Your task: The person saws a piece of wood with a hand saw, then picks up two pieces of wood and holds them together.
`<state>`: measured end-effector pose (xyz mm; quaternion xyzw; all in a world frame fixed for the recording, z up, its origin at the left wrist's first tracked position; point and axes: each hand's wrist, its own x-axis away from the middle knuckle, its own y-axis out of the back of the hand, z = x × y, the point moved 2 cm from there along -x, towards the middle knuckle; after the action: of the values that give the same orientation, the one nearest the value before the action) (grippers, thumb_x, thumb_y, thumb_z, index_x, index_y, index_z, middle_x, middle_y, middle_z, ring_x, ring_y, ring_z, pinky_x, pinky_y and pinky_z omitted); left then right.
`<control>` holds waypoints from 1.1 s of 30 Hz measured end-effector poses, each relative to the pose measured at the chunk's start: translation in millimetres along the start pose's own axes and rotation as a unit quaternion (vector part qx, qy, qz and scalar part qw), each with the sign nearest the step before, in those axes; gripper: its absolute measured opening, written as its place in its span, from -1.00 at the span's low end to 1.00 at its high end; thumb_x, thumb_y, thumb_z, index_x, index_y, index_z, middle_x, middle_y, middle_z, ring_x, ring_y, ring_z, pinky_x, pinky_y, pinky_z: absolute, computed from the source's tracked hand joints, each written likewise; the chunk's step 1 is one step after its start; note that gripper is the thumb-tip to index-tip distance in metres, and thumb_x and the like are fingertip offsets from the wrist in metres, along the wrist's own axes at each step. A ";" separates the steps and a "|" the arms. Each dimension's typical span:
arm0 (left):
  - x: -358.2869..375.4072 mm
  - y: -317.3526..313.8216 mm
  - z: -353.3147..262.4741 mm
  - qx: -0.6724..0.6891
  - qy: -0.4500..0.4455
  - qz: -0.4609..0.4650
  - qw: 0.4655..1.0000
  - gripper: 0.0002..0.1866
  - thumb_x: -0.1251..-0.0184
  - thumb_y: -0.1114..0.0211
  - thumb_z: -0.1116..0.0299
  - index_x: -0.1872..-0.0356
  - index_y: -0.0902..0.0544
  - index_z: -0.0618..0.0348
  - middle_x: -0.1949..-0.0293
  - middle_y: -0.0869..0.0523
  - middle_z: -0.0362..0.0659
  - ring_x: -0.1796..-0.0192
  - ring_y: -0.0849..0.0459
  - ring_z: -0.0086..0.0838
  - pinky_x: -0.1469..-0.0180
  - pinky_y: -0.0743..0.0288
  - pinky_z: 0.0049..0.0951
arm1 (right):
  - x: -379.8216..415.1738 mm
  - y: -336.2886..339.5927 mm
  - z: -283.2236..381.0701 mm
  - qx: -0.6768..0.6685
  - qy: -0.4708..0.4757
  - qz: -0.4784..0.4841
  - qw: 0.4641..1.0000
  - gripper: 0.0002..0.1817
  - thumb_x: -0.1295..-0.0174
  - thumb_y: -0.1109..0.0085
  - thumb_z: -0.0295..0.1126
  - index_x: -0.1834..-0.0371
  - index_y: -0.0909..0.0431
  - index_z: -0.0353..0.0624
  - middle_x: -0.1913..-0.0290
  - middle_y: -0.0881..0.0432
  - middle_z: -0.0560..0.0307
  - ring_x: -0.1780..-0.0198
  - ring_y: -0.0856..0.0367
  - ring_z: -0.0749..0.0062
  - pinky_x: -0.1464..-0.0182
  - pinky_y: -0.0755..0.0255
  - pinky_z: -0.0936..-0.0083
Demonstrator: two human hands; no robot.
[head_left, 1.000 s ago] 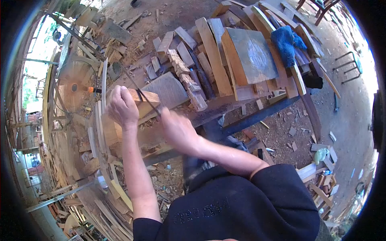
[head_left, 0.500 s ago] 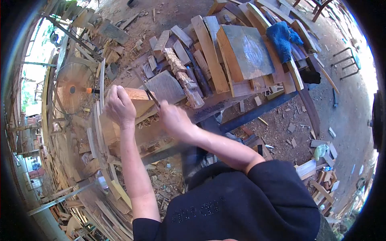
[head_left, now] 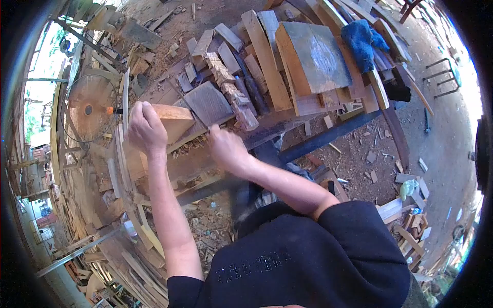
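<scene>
My left hand [head_left: 147,129] is closed over the near end of a light wooden block [head_left: 175,114], which lies at an angle on the workbench. In my right hand [head_left: 228,150] is the end of a long, thin, dark blade-like tool [head_left: 193,108]. That tool slants up and to the left from my fist, just past the block's right end. A grey-brown flat board [head_left: 208,104] lies right behind the tool. Wood chips [head_left: 186,147] are scattered below the block.
A large wooden block [head_left: 316,59] stands at the back of the bench among several planks. A blue cloth [head_left: 358,43] hangs over the timber. At left stands a round fan [head_left: 89,110]. Offcuts [head_left: 411,231] cover the floor at right, and a metal-legged stool [head_left: 446,77] stands beyond.
My right hand and the tool have moved slightly right, from against the block's end to just clear of it. My left hand still grips the block; the whole view has shifted a little.
</scene>
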<state>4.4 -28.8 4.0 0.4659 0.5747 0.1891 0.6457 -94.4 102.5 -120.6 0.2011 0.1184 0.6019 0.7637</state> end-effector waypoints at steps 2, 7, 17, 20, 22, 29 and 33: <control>-2.9 2.3 0.0 -0.007 0.003 0.004 1.000 -0.61 -0.48 0.08 0.12 0.47 -0.48 0.15 0.41 -0.64 0.02 0.30 -0.63 0.03 0.32 -0.37 0.01 | -18.2 -2.7 -1.8 0.012 -0.006 0.015 1.000 -0.76 -0.41 0.03 -0.34 0.27 -0.40 -0.37 0.35 -0.64 -0.40 0.27 -0.66 -0.29 0.24 -0.51 -0.10; -3.8 0.6 0.6 -0.013 0.021 0.002 1.000 -0.62 -0.48 0.08 0.11 0.45 -0.49 0.14 0.41 -0.64 0.04 0.30 -0.62 0.07 0.30 -0.36 0.06 | 3.3 36.5 37.4 0.017 -0.006 0.013 1.000 -0.88 -0.32 0.05 -0.48 0.23 -0.41 -0.33 0.36 -0.66 -0.35 0.27 -0.71 -0.21 0.23 -0.59 0.00; -1.1 2.7 0.6 0.013 0.010 -0.005 1.000 -0.61 -0.49 0.07 0.11 0.45 -0.49 0.14 0.41 -0.65 0.03 0.31 -0.63 0.06 0.29 -0.38 0.04 | -31.9 29.1 68.7 -0.053 0.106 -0.072 0.990 -0.79 -0.44 0.04 -0.34 0.19 -0.34 -0.31 0.42 -0.62 -0.31 0.37 -0.65 -0.27 0.31 -0.51 -0.09; -5.6 1.8 -0.9 0.014 0.013 0.000 1.000 -0.62 -0.49 0.07 0.11 0.46 -0.49 0.15 0.40 -0.65 0.04 0.31 -0.63 0.05 0.29 -0.38 0.03 | 10.0 31.4 60.8 -0.048 0.062 0.004 0.997 -0.80 -0.43 0.04 -0.36 0.18 -0.34 -0.32 0.39 -0.63 -0.33 0.33 -0.65 -0.28 0.29 -0.51 -0.10; -4.3 0.3 -0.6 0.010 0.025 0.014 1.000 -0.62 -0.48 0.06 0.12 0.46 -0.49 0.15 0.40 -0.64 0.04 0.31 -0.63 0.05 0.29 -0.38 0.03 | 2.9 28.1 56.1 -0.033 0.071 -0.020 0.997 -0.84 -0.38 0.06 -0.41 0.20 -0.37 -0.33 0.37 -0.64 -0.32 0.32 -0.68 -0.22 0.28 -0.55 -0.05; -6.3 0.2 1.9 0.013 -0.006 -0.021 1.000 -0.63 -0.49 0.07 0.17 0.47 -0.49 0.17 0.41 -0.64 0.01 0.34 -0.62 0.03 0.30 -0.38 0.00 | 5.8 26.2 51.6 -0.072 0.064 -0.010 0.995 -0.80 -0.43 0.07 -0.38 0.22 -0.36 -0.34 0.40 -0.61 -0.36 0.29 -0.64 -0.31 0.24 -0.49 -0.13; -5.1 0.5 2.7 0.016 0.001 0.005 1.000 -0.63 -0.48 0.06 0.15 0.47 -0.48 0.16 0.42 -0.64 0.01 0.32 -0.63 0.01 0.31 -0.37 -0.01 | -5.9 14.1 35.3 -0.028 0.036 0.012 0.999 -0.81 -0.39 0.04 -0.39 0.22 -0.36 -0.36 0.36 -0.63 -0.38 0.27 -0.65 -0.31 0.24 -0.50 -0.13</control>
<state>5.7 -33.5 7.0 0.4790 0.5760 0.1838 0.6364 -93.2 93.8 -83.2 0.1592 0.1261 0.6206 0.7574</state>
